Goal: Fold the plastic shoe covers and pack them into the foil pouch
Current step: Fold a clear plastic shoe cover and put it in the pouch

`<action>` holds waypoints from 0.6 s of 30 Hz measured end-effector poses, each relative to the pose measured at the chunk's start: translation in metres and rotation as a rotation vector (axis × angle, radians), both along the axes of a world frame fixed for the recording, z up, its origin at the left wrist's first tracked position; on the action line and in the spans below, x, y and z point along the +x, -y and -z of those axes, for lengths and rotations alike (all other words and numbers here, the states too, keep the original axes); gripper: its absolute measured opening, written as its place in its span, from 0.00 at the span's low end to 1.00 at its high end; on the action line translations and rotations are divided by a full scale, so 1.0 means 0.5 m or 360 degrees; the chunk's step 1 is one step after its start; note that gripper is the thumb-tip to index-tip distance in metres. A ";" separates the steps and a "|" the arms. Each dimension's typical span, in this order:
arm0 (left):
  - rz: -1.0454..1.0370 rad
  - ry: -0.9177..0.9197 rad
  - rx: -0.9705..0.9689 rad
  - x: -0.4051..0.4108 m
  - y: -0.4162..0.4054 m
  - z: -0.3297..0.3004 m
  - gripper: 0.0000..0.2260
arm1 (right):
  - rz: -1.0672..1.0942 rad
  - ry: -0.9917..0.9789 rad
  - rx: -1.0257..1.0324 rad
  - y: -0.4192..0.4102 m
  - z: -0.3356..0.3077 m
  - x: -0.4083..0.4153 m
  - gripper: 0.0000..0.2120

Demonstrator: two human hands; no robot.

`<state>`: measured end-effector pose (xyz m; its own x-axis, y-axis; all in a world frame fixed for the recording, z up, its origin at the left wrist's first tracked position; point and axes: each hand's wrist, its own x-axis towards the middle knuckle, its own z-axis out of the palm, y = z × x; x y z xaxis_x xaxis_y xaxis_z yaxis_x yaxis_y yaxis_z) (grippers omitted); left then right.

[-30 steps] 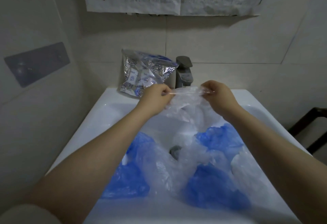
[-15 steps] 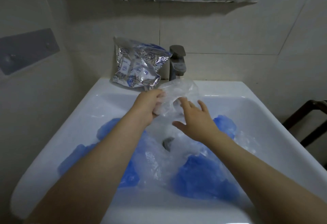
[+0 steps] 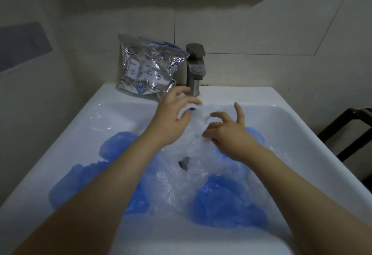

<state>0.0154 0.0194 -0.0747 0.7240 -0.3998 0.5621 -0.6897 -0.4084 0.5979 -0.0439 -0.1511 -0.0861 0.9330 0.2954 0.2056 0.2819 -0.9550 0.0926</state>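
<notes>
Under clear cover (image 3: 198, 134), drain (image 3: 183, 162) half-hidden.

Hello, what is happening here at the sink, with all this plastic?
A person is working a clear plastic shoe cover over the sink. The left hand and the right hand both touch it with spread fingers. More blue shoe covers lie in the basin. The foil pouch stands beside the faucet, not yet being filled.
</notes>
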 end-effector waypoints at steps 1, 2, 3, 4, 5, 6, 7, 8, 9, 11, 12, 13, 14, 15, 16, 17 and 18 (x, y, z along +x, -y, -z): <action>0.0109 0.0029 0.0165 -0.005 0.003 0.005 0.18 | -0.0060 0.0027 -0.0005 -0.003 -0.002 -0.003 0.16; 0.0196 0.0041 0.0318 -0.009 0.006 0.016 0.21 | -0.0107 0.0029 -0.0062 -0.005 -0.005 -0.007 0.15; 0.0256 0.0006 0.0434 -0.010 0.006 0.026 0.23 | -0.0140 0.0025 -0.0119 -0.008 -0.006 -0.008 0.15; 0.0283 -0.0056 0.0497 -0.011 0.006 0.032 0.24 | -0.0166 0.0023 -0.0153 -0.008 -0.008 -0.012 0.13; 0.0276 -0.0103 0.0513 -0.011 0.004 0.035 0.23 | -0.0179 0.0023 -0.0152 -0.009 -0.010 -0.014 0.13; 0.0245 -0.0135 0.0510 -0.010 0.002 0.037 0.23 | -0.0176 0.0029 -0.0124 -0.010 -0.014 -0.016 0.12; 0.0202 -0.0158 0.0519 -0.008 0.000 0.038 0.23 | -0.0162 0.0050 -0.0081 -0.008 -0.018 -0.018 0.11; 0.0157 -0.0177 0.0557 -0.007 -0.001 0.039 0.22 | -0.0146 0.0086 -0.0042 -0.008 -0.022 -0.019 0.10; 0.0118 -0.0178 0.0615 -0.006 0.000 0.041 0.23 | -0.0146 0.0148 -0.0004 -0.007 -0.024 -0.019 0.09; 0.0051 -0.0187 0.0740 -0.007 0.002 0.044 0.22 | -0.0218 0.0273 0.0036 -0.003 -0.021 -0.016 0.08; 0.0034 -0.0209 0.0816 -0.009 0.004 0.044 0.21 | -0.0259 0.0310 0.0069 -0.002 -0.017 -0.013 0.10; 0.0030 -0.0223 0.0907 -0.010 0.004 0.044 0.19 | -0.0304 0.0340 0.0104 -0.001 -0.013 -0.010 0.12; 0.0026 -0.0234 0.1002 -0.011 0.005 0.045 0.16 | -0.0335 0.0359 0.0115 -0.002 -0.012 -0.009 0.14; 0.0019 -0.0248 0.1081 -0.011 0.003 0.047 0.14 | -0.0347 0.0353 0.0110 -0.002 -0.014 -0.010 0.14; 0.0003 -0.0262 0.1152 -0.010 0.000 0.049 0.12 | -0.0331 0.0333 0.0097 -0.002 -0.018 -0.012 0.14; -0.0034 -0.0276 0.1220 -0.007 -0.005 0.053 0.10 | -0.0294 0.0303 0.0082 -0.001 -0.024 -0.015 0.13; -0.0087 -0.0292 0.1289 -0.003 -0.010 0.056 0.09 | -0.0225 0.0220 0.0044 0.001 -0.031 -0.017 0.12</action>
<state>0.0138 0.0246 -0.1024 0.8063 -0.5913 -0.0132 -0.5766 -0.7908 0.2055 -0.0525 -0.1515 -0.0705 0.8450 0.4140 0.3385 0.4000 -0.9094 0.1138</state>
